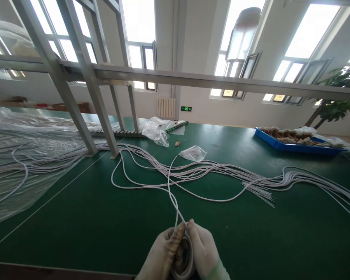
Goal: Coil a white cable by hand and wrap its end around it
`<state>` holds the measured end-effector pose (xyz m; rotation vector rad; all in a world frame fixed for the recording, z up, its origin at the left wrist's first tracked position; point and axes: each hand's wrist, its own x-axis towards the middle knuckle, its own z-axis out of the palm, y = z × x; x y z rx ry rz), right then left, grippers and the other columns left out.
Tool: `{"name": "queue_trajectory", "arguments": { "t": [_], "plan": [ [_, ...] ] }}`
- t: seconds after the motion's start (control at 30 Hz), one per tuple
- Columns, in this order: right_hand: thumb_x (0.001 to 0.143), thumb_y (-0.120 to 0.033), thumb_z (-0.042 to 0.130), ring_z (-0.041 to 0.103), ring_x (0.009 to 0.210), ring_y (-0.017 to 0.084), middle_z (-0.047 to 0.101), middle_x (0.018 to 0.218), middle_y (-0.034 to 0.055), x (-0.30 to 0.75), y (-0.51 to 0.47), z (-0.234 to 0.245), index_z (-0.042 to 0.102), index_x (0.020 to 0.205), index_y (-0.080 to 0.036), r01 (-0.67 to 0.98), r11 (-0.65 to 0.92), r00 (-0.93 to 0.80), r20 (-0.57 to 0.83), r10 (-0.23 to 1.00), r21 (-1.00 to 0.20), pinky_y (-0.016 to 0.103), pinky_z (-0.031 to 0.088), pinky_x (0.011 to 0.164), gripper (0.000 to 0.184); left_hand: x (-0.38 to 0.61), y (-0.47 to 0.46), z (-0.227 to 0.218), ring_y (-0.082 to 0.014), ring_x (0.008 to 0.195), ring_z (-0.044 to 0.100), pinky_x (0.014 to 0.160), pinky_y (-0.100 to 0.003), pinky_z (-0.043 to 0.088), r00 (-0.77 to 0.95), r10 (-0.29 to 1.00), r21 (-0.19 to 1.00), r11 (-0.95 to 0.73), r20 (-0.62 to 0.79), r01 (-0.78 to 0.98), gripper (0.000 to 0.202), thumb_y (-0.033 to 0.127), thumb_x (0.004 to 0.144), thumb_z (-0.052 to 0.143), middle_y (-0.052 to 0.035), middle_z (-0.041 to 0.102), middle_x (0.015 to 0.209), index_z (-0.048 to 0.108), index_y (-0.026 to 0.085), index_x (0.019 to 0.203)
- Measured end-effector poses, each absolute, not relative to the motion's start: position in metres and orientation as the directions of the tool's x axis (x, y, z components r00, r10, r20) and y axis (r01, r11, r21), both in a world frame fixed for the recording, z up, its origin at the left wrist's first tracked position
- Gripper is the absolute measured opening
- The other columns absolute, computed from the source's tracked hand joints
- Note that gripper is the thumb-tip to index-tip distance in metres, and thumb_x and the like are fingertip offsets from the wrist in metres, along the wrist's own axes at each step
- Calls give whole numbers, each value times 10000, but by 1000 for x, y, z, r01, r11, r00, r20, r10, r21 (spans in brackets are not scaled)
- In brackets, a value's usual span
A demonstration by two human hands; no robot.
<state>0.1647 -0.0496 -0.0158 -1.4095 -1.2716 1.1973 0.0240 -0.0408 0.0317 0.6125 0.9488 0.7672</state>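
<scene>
Both my hands wear pale gloves and meet at the bottom middle, close to the table's front edge. A small coil of white cable (190,261) sits between them. My left hand (166,249) grips the coil from its left side, thumb up along the top. From the other side my right hand (203,245) pinches the cable where it enters the coil, fingertips nearly touching the left thumb. Two strands run up from the coil to a long bundle of white cables (221,168) lying across the table. What fills the inside of the coil is partly hidden by the fingers.
The green table (105,229) carries a metal frame (89,77) at left, beside plastic sheeting (26,194) over more cables. A small clear bag (193,153) lies behind the bundle. Back right stands a blue tray (297,147) of brownish pieces. Crumpled plastic (156,130) rests at the back.
</scene>
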Motion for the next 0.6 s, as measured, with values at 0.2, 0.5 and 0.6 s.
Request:
{"name": "queue_trajectory", "arguments": {
  "t": [0.2,0.5,0.6],
  "plan": [
    [1075,-482,383,727,971,252,760,1058,98,163,-56,-4,673,1219,-168,310,18,-111,-17,994,-951,361,579,895,452,17,-43,43,-265,801,707,770,-340,555,198,878,876,465,-437,-129,410,450,658,941,-67,773,813,764,170,900],
    [965,-175,528,743,1118,303,752,1258,125,152,-52,-22,279,1648,-202,453,-282,26,-304,952,-846,459,603,982,727,22,-36,36,-242,746,653,749,-360,507,252,787,774,610,-564,-173,541,662,763,787,-40,711,744,701,154,925],
    [905,-213,658,790,953,316,812,1043,103,152,-49,-27,361,1620,-199,481,-192,54,-189,980,-855,421,646,876,774,26,-36,31,-319,931,669,855,-444,508,219,799,804,588,-560,-87,679,731,739,759,-113,748,943,692,138,1061]
  ]
}}
